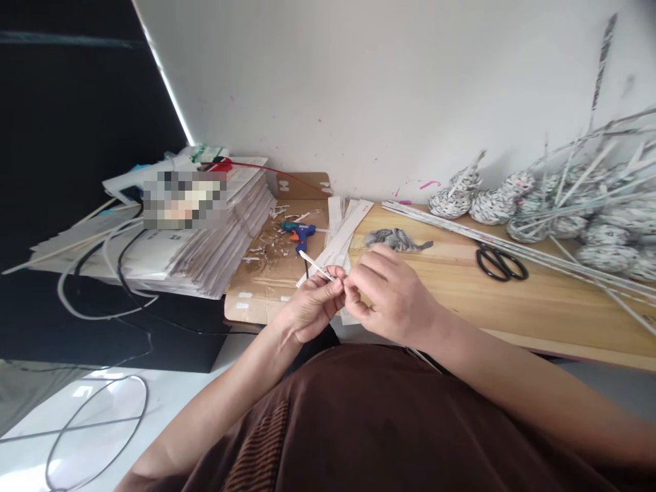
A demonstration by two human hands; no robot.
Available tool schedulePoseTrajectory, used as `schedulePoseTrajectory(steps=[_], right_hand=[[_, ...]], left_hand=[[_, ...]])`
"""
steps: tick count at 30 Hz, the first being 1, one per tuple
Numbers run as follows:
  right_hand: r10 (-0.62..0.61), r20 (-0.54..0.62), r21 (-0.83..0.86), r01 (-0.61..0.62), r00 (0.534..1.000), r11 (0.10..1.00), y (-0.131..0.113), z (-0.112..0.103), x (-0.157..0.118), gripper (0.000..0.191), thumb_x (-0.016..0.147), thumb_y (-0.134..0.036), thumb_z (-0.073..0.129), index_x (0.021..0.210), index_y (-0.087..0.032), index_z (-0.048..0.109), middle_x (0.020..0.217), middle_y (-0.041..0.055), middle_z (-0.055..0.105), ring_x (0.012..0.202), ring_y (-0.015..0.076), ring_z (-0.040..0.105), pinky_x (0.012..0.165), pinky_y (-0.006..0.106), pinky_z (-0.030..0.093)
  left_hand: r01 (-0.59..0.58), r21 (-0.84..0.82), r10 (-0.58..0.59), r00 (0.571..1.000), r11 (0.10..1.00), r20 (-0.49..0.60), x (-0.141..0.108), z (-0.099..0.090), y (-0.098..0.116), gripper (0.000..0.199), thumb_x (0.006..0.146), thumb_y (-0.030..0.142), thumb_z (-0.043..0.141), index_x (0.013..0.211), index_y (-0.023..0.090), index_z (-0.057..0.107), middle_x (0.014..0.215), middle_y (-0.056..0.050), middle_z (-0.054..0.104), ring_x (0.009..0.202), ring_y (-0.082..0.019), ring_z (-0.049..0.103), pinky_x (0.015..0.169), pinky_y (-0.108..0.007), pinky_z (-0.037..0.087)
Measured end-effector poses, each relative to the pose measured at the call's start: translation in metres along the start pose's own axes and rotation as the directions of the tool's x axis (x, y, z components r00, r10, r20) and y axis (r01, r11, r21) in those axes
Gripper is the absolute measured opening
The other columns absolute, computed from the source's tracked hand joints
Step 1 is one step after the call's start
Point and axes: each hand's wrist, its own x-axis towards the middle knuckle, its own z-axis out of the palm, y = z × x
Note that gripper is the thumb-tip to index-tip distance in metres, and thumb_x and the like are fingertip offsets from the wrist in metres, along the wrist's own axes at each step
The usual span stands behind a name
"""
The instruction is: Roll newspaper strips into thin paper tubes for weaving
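A thin white rolled-paper stick (313,263) slants up and leftward out of my fingers. My left hand (313,307) pinches it between thumb and fingers. Close against it, my right hand (392,294) has its fingers curled and pinched at the stick's lower end, which is hidden between the two hands. Just beyond the hands lie flat white paper strips (344,236), partly crossing one another. A blue hot glue gun (303,236) rests behind the stick's tip. Past my right hand sits a bunched grey coil (393,239).
Cardboard (251,304) with paper scraps covers the table's left part, beside a tall paper stack (220,249) with cables. Black-handled scissors (499,263) lie right on the wooden table (445,290). Long paper sticks (476,229) run before several woven paper figures (454,195) by the wall.
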Motion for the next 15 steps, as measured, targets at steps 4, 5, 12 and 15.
schedulePoseTrajectory(steps=[4, 5, 12, 15], right_hand=[[0.135, -0.045, 0.171, -0.125, 0.99, 0.977, -0.004, -0.005, 0.002, 0.016, 0.076, -0.006, 0.054, 0.07, -0.02, 0.052, 0.069, 0.0016, 0.054, 0.071, 0.0167, 0.049, 0.071, 0.033, 0.044], [0.21, -0.042, 0.248, -0.193, 0.977, 0.949, -0.005, -0.007, 0.002, 0.014, 0.076, -0.007, 0.056, 0.07, -0.02, 0.052, 0.069, 0.0011, 0.055, 0.07, 0.0157, 0.05, 0.068, 0.031, 0.044], [0.436, 0.09, 0.424, -0.43, 0.896, 0.797, -0.006, -0.009, 0.0, 0.008, 0.085, -0.023, 0.062, 0.081, -0.019, 0.068, 0.077, 0.0018, 0.066, 0.064, 0.0121, 0.054, 0.06, 0.027, 0.042], [0.469, 0.136, 0.456, -0.475, 0.873, 0.753, -0.006, -0.006, -0.003, 0.01, 0.085, -0.024, 0.064, 0.09, -0.02, 0.072, 0.083, 0.0028, 0.069, 0.062, 0.0113, 0.055, 0.056, 0.025, 0.041]], left_hand=[[0.007, -0.012, -0.006, 1.0, 1.0, 0.029, -0.002, 0.002, 0.002, 0.027, 0.066, 0.019, 0.083, 0.087, 0.015, 0.067, 0.077, 0.001, 0.066, 0.075, -0.011, 0.065, 0.077, -0.022, 0.052], [0.009, -0.018, -0.008, 0.999, 1.0, 0.036, -0.002, 0.002, 0.002, 0.028, 0.066, 0.02, 0.084, 0.088, 0.014, 0.067, 0.079, 0.0, 0.066, 0.076, -0.011, 0.065, 0.078, -0.023, 0.052], [0.016, -0.036, -0.014, 0.998, 0.999, 0.055, -0.004, 0.001, 0.004, 0.038, 0.062, 0.025, 0.086, 0.094, 0.015, 0.069, 0.087, -0.001, 0.068, 0.082, -0.013, 0.066, 0.084, -0.026, 0.053], [0.015, -0.048, -0.012, 0.998, 0.999, 0.054, -0.004, 0.001, 0.003, 0.034, 0.063, 0.024, 0.086, 0.092, 0.015, 0.069, 0.087, -0.001, 0.069, 0.083, -0.013, 0.066, 0.084, -0.025, 0.053]])
